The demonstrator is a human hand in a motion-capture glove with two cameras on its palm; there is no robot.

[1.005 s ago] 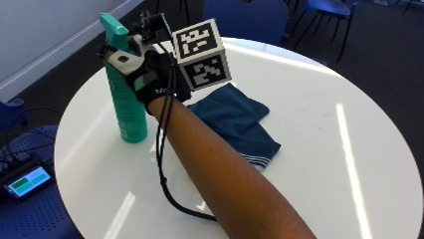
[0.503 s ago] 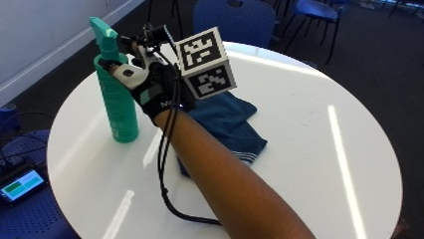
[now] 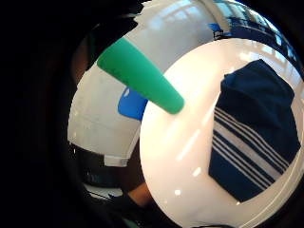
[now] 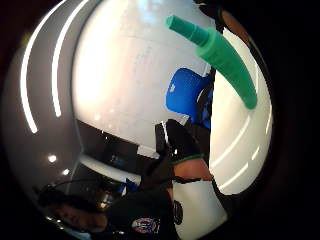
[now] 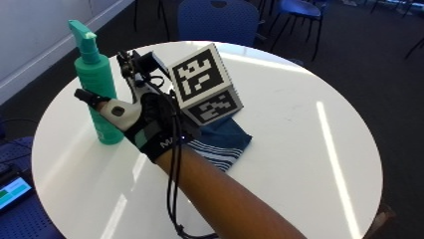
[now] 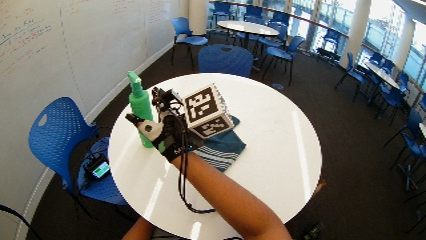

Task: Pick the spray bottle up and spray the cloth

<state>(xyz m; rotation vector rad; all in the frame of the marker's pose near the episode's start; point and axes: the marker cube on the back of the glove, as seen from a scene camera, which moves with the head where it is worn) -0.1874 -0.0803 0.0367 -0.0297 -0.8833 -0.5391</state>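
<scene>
Outside view: right hand (image 5: pixel 142 122), fingers spread wide and holding nothing, sits just beside the upright spray bottle (image 5: pixel 96 92). Approach step; next, close around its body, then aim at the cloth (image 5: pixel 222 142).

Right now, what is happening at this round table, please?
A person reaches with the gloved right hand toward a green spray bottle, which stands upright on the white table. The hand is right beside the bottle, but whether it touches or grips it cannot be told. A dark blue striped cloth lies flat on the table next to the arm, apart from the bottle. The bottle is not yet lifted, so the cloth has not been sprayed.
</scene>
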